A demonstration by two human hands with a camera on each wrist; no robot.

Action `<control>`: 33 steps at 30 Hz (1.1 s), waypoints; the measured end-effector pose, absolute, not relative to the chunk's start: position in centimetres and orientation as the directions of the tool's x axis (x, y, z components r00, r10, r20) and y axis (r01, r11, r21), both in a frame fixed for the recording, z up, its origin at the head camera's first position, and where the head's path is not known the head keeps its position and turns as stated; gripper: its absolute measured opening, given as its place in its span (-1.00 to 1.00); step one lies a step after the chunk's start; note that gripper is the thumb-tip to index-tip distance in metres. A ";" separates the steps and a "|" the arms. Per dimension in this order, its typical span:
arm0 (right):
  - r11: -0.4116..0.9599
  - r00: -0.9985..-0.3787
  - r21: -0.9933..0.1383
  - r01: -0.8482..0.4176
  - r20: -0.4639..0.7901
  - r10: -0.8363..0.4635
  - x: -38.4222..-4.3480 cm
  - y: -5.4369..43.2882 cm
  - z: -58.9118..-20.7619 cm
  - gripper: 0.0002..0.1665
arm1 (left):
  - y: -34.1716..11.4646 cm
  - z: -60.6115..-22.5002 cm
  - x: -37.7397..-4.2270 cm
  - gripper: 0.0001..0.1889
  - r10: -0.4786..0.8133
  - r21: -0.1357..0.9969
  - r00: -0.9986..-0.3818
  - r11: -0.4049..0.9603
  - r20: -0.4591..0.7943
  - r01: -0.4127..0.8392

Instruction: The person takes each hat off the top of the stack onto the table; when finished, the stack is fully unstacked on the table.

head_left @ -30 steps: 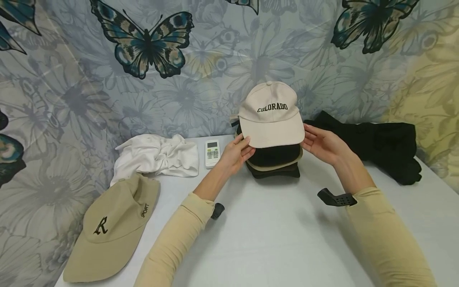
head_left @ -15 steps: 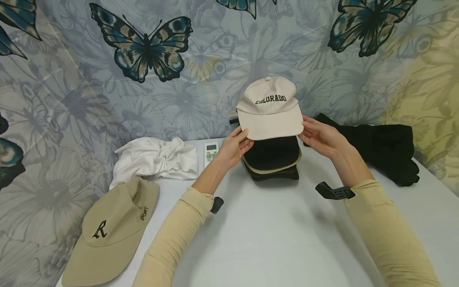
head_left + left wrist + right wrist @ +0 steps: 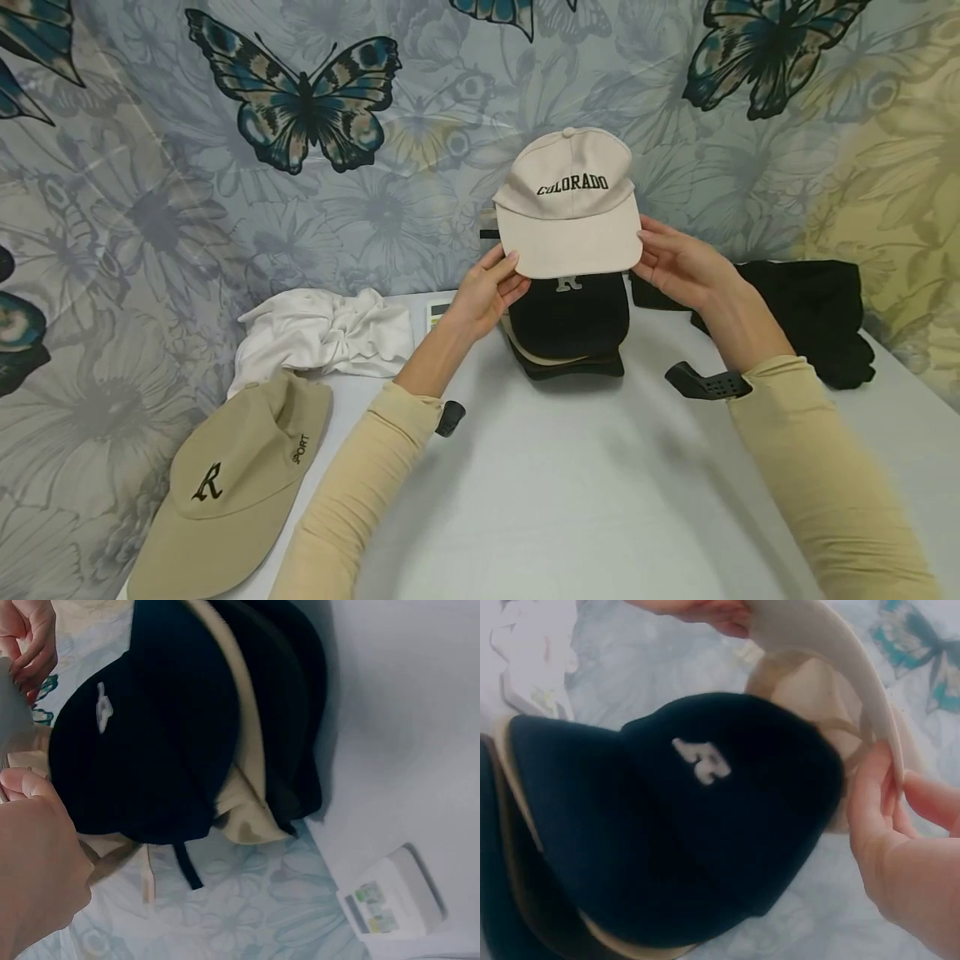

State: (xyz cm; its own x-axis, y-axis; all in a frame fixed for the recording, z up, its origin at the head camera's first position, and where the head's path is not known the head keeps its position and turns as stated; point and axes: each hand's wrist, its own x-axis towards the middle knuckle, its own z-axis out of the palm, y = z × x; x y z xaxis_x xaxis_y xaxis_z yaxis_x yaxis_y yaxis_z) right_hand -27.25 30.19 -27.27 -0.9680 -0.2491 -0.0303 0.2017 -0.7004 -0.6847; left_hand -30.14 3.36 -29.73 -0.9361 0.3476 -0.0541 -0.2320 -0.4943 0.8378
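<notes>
Both hands hold a cream baseball cap [image 3: 570, 242] lettered COLORADO by the two sides of its brim. My left hand [image 3: 487, 292] pinches the brim's left edge, thumb on top. At the opposite edge, my right hand [image 3: 690, 271] pinches it between thumb and fingers, as the right wrist view also shows. Just beneath is a stack of caps, topped by a black cap [image 3: 727, 802] with a pale letter R on its front. A tan brim [image 3: 251, 712] and darker brims show under the black one. In the head view the cream cap hides the stack's upper part.
A beige cap [image 3: 232, 483] marked R and SPORT lies at the left of the white table [image 3: 570, 483]. Behind it is a bunched white cloth [image 3: 330, 333]. A white remote control [image 3: 397, 900] lies left of the stack, and black cloth [image 3: 802, 317] lies at the right.
Both hands have raised the cream cap off the stack, upward in the head view. More of the black cap shows, including its letter. The left forearm now covers more of the remote control.
</notes>
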 end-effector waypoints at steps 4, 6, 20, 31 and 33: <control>-0.702 -0.968 -0.685 0.193 -0.014 -0.252 -27.3 30.2 -26.3 -0.64 | 3.2 -28.9 -30.0 -0.59 0.348 0.844 -0.937 -0.497 -0.017 -0.200; -0.705 -0.969 -0.684 0.187 -0.009 -0.249 -27.4 30.2 -25.8 -0.62 | 3.2 -28.6 -30.0 -0.59 0.349 0.845 -0.937 -0.500 -0.005 -0.191; -0.686 -0.963 -0.707 0.173 0.024 -0.268 -27.2 30.4 -25.5 -0.61 | 1.7 -29.3 -28.5 -0.59 0.395 0.858 -0.919 -0.463 -0.023 -0.220; -0.780 -0.927 -0.568 0.262 0.075 -0.367 -27.3 30.2 -26.1 -0.72 | -0.4 -30.6 -26.4 -0.55 0.416 0.869 -0.908 -0.429 -0.050 -0.245; -0.786 -0.923 -0.554 0.274 0.079 -0.377 -27.2 30.1 -26.1 -0.71 | -0.9 -30.8 -26.1 -0.55 0.423 0.869 -0.905 -0.426 -0.055 -0.252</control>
State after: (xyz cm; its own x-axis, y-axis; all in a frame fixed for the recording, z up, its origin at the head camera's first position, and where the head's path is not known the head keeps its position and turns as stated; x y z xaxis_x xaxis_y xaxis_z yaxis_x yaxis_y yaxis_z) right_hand -27.19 30.11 -26.10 -0.9228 -0.3772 0.0790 0.2740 -0.7864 -0.5536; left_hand -26.06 -0.94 -30.79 -0.9045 0.4228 -0.0550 -0.2522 -0.4264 0.8687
